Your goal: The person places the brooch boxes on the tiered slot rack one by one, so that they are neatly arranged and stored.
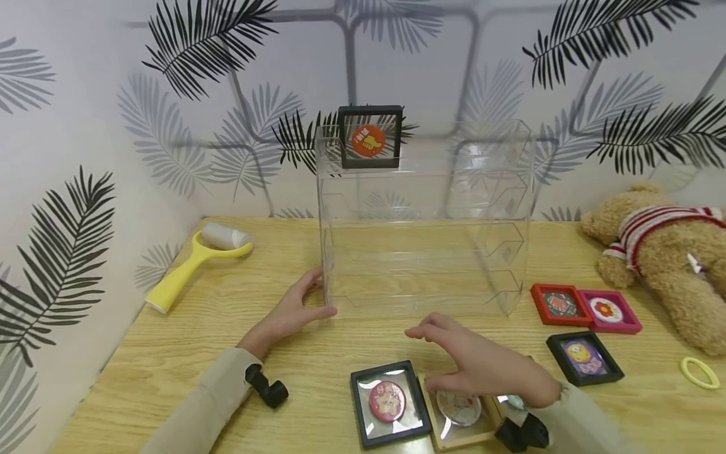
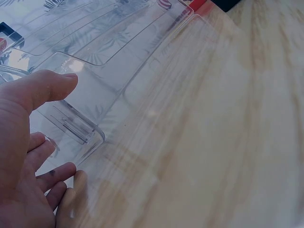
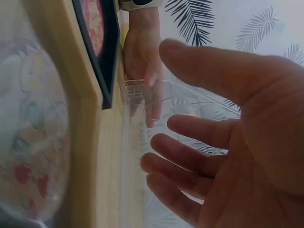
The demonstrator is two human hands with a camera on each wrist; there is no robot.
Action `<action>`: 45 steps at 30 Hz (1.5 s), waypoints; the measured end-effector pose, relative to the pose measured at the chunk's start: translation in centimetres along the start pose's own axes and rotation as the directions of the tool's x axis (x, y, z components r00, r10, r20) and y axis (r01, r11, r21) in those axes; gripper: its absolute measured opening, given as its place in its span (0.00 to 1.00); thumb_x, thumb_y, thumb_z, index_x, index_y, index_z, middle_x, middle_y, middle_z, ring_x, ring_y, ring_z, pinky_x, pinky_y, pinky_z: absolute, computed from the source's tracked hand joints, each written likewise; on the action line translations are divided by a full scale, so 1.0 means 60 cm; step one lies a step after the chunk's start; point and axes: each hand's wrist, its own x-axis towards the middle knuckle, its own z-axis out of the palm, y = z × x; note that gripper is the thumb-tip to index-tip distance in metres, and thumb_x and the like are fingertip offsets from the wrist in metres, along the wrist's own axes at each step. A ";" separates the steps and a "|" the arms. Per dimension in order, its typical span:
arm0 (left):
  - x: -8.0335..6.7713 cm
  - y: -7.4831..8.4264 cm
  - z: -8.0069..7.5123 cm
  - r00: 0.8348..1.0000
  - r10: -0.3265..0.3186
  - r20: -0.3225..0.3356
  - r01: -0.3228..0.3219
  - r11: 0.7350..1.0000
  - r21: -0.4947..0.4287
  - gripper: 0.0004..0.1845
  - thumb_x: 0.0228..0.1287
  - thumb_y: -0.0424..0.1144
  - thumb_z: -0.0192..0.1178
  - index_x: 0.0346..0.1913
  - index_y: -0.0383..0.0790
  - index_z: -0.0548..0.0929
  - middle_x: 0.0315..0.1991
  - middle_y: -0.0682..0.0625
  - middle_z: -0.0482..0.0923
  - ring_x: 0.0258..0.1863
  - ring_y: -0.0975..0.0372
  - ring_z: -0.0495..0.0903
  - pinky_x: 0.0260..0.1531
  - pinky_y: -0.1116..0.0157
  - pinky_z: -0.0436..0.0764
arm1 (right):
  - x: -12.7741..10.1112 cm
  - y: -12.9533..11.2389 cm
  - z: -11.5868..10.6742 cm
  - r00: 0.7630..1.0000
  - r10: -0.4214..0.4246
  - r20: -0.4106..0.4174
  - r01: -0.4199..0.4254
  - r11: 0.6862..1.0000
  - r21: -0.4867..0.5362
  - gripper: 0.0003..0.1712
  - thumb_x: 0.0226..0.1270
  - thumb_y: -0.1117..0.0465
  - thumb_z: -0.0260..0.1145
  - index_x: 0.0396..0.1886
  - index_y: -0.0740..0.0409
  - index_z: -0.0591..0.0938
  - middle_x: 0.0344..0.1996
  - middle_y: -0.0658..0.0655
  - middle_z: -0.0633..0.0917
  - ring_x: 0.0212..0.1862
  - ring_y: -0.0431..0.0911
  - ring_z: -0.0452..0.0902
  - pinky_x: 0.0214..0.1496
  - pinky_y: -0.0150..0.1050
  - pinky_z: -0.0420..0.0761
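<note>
A clear acrylic display rack (image 1: pixel 425 302) with several tiers stands upright on the table. At its lower left corner is my left hand (image 1: pixel 292 310), thumb before the side panel and loosely bent fingers beside it; the left wrist view shows thumb and fingers spread apart around that corner. My right hand (image 1: pixel 476 359) hovers over a beige frame (image 1: pixel 433 422), fingers loosely bent and palm bare in the right wrist view. Left of it lies a black frame (image 1: pixel 416 403) with a pink round badge (image 1: pixel 387 401). Another black frame (image 1: pixel 370 165) with a red badge sits on the rack's top tier.
At the right lie a red frame (image 1: pixel 539 302), a magenta frame (image 1: pixel 632 321), a black frame (image 1: pixel 584 380) and a yellow ring (image 1: pixel 689 372). A teddy bear (image 1: pixel 675 265) lies behind them. A yellow-handled lint roller (image 1: pixel 181 277) rests back left, near the leaf-patterned wall (image 1: pixel 102 139).
</note>
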 end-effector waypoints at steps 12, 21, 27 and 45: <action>0.002 -0.004 0.001 1.000 0.019 -0.002 -0.019 1.000 -0.003 0.43 0.55 0.41 0.66 0.70 0.47 0.54 0.64 0.40 0.64 0.66 0.49 0.60 0.65 0.47 0.56 | 0.001 0.002 0.024 0.996 0.005 0.093 -0.008 1.000 0.026 0.54 0.42 0.41 0.73 0.66 0.61 0.63 0.61 0.58 0.64 0.61 0.49 0.60 0.59 0.50 0.68; 0.002 -0.004 0.001 1.000 0.024 -0.003 -0.024 1.000 -0.015 0.43 0.54 0.42 0.66 0.70 0.48 0.54 0.64 0.42 0.63 0.66 0.50 0.61 0.65 0.47 0.57 | 0.003 -0.002 0.045 0.993 -0.029 0.119 0.034 0.999 -0.040 0.61 0.36 0.35 0.72 0.67 0.63 0.61 0.58 0.56 0.67 0.56 0.45 0.59 0.54 0.44 0.66; 0.001 -0.003 -0.001 0.999 0.035 0.000 -0.035 0.999 -0.013 0.42 0.55 0.41 0.66 0.70 0.47 0.54 0.65 0.41 0.62 0.66 0.49 0.60 0.65 0.47 0.56 | 0.003 -0.004 0.055 0.988 -0.071 0.136 0.077 0.996 -0.045 0.62 0.34 0.36 0.74 0.66 0.64 0.61 0.58 0.58 0.65 0.56 0.47 0.59 0.48 0.39 0.63; 0.001 -0.006 -0.001 0.999 0.033 0.003 -0.033 0.999 -0.018 0.43 0.55 0.41 0.66 0.70 0.49 0.53 0.65 0.41 0.62 0.66 0.49 0.60 0.66 0.47 0.54 | 0.012 -0.012 0.076 0.998 -0.014 0.056 0.005 0.990 0.143 0.57 0.35 0.57 0.76 0.66 0.57 0.53 0.57 0.50 0.64 0.57 0.43 0.59 0.60 0.46 0.59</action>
